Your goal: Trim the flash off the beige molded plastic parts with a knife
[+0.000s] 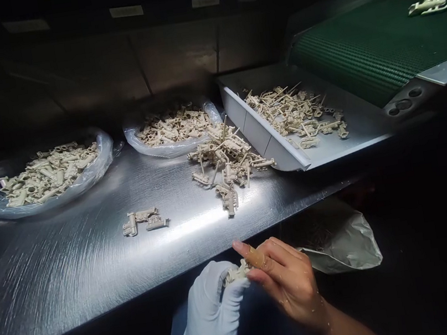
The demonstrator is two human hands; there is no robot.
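Observation:
My left hand [211,309], in a white glove, is closed around a cream plastic part [236,273] just in front of the table's front edge. My bare right hand [288,278] touches the right end of that part with its thumb, while the index finger, wrapped in a tan strip, is stretched out above it. The other fingers of this hand are curled. Beyond the hands, a pile of cream parts [230,158] lies on the metal table [95,265], and a few separate pieces [145,219] lie to its left.
Two clear plastic bags [40,209] [171,152] of small parts stand at the back. Right of the pile is a white tray [264,133] of parts below a green conveyor [372,39]. A pale sack [352,243] hangs under the table edge.

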